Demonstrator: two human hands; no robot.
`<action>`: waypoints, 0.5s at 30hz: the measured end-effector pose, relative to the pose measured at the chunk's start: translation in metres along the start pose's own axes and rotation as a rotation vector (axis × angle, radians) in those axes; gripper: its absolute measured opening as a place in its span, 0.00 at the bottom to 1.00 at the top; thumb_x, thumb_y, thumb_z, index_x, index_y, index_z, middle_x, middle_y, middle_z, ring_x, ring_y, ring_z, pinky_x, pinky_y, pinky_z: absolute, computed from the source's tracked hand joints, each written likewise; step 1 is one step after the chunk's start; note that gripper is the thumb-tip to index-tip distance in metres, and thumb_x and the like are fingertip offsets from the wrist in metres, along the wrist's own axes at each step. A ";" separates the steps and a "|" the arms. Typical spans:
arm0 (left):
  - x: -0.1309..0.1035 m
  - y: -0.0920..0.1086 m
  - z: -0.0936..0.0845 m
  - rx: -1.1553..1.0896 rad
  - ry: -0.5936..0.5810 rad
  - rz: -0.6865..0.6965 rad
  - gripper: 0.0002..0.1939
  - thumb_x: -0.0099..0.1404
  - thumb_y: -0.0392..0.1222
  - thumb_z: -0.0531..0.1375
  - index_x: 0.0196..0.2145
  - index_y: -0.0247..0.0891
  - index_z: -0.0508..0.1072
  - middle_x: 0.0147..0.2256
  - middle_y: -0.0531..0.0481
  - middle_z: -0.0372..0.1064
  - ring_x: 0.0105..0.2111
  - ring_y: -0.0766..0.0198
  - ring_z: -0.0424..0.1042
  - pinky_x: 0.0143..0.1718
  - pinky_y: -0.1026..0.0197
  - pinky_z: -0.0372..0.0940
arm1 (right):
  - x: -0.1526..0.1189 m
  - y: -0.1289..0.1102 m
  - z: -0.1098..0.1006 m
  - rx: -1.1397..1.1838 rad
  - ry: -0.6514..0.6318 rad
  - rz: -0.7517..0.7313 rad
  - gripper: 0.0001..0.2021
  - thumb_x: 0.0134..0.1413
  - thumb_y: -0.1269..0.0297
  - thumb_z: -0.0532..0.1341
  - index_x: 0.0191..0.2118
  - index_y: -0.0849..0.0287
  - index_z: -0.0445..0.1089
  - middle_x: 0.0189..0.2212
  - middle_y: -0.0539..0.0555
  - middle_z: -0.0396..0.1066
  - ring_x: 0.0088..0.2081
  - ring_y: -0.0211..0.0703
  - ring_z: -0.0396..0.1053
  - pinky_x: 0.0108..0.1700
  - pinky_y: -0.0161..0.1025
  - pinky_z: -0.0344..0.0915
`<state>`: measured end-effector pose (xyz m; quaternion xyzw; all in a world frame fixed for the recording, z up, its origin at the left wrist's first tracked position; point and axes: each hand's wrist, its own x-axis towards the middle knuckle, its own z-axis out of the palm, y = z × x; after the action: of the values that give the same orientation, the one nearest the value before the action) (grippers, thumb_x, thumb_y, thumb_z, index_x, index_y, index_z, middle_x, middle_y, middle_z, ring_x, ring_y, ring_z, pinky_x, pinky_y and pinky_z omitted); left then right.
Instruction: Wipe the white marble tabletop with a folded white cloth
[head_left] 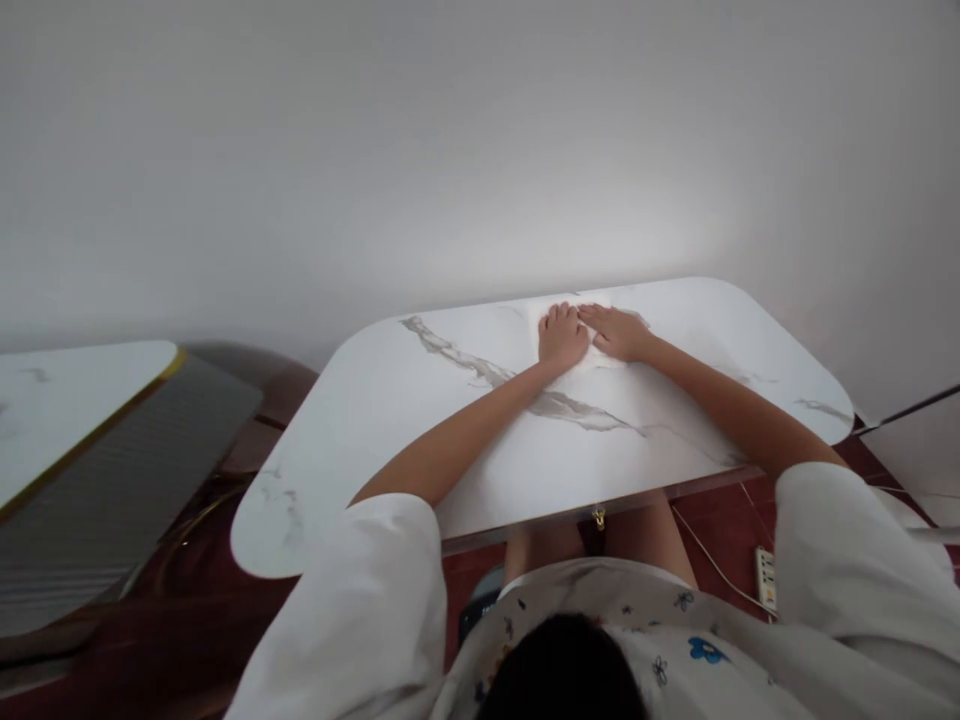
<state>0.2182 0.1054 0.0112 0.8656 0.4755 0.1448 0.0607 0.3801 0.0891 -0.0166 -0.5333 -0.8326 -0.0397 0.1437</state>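
Note:
A thin white sheet, perhaps tissue or cloth [592, 357], lies near the back edge of a white marble-patterned table [480, 470]. My left hand [562, 337] presses down on its left part, palm down with the fingers somewhat spread. Flat on the right part rests my right hand [616, 332], its fingers stretched out toward the left hand. The fingertips of the two hands are close together. Neither hand is wrapped round anything.
A pale wall [480, 150] stands right behind the table. At the left is another marble-patterned top with a gold edge [82, 430]. A power strip [766, 578] with a cable lies on the red floor at the right. A gold knob [598, 517] sits under the front edge.

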 end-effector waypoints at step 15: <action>0.085 0.020 0.026 0.024 0.029 0.200 0.25 0.70 0.39 0.44 0.62 0.34 0.61 0.65 0.43 0.55 0.65 0.56 0.51 0.65 0.52 0.47 | 0.008 0.058 -0.006 -0.110 0.041 0.258 0.30 0.61 0.63 0.45 0.67 0.68 0.53 0.67 0.60 0.53 0.67 0.52 0.51 0.67 0.53 0.52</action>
<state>0.2855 0.1670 0.0082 0.9072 0.3894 0.1569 0.0284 0.4305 0.1195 -0.0142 -0.6423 -0.7505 -0.0773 0.1350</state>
